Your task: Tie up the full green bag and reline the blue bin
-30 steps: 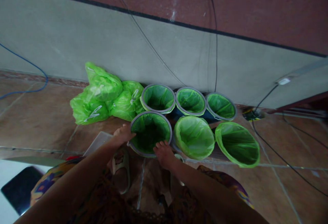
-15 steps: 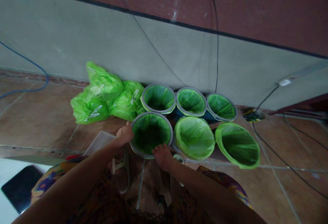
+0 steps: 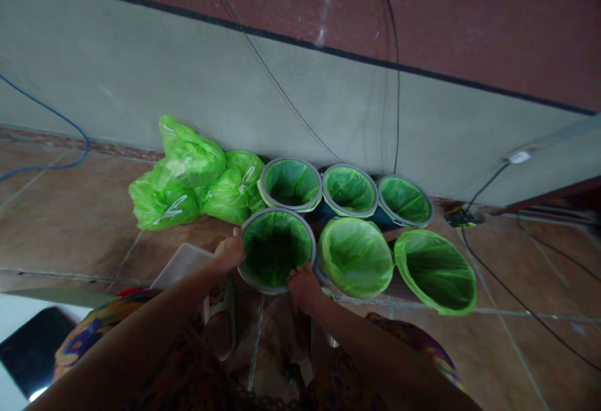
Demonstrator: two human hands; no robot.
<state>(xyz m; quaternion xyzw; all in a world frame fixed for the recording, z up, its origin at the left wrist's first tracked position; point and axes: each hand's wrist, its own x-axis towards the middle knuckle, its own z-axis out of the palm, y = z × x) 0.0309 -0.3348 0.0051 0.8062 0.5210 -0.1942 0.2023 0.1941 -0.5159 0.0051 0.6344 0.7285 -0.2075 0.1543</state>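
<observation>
A small bin lined with a green bag and ringed by a grey rim stands on the tiled floor in front of me. My left hand is curled against its left rim. My right hand grips the near right rim, fingers closed over the edge. Two more bins stand to its right with green bags folded over their rims. Behind, three lined bins sit in a row against the wall.
Several tied green bags lie left of the bins by the grey wall. A clear plastic lid lies under my left arm. Black cables cross the floor at right; a blue cable runs at left.
My left hand has slid a little right along the rim and curled tighter. My right hand has shifted slightly right on the near edge. The bin has stayed in place.
</observation>
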